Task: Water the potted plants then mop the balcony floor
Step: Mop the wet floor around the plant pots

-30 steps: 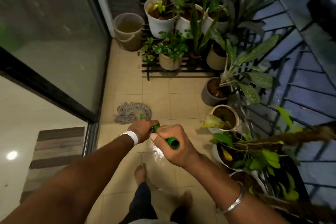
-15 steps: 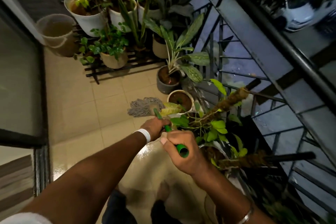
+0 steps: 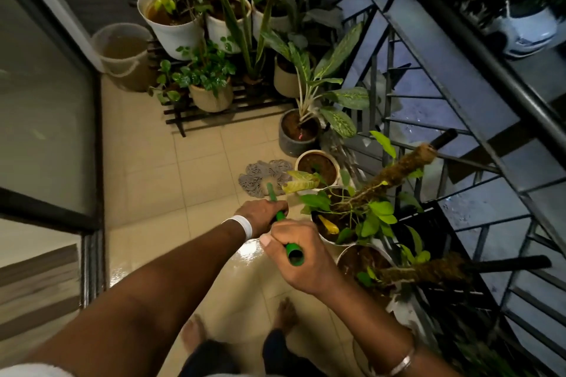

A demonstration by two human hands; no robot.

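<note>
The right hand (image 3: 294,260) was curled round the top end of the green mop handle (image 3: 279,217) and the left hand (image 3: 260,217) wrapped round it just ahead, while the grey mop head (image 3: 263,176) was spread beyond them on the tiled floor (image 3: 199,168), just beside a cream pot (image 3: 317,154).

A dark metal railing (image 3: 490,66) with slanted bars runs down the right side. Beyond it, on bluish wet ground (image 3: 428,113) below, stands a white car (image 3: 526,30). Near the railing's far end sits a low black slatted stand (image 3: 196,119), and a second black stand (image 3: 428,223) sits just beside the railing closer in. Well apart from the railing, along the opposite side, is a dark-framed sliding glass door (image 3: 46,101); past its open end lies a blurred striped mat (image 3: 33,288).
</note>
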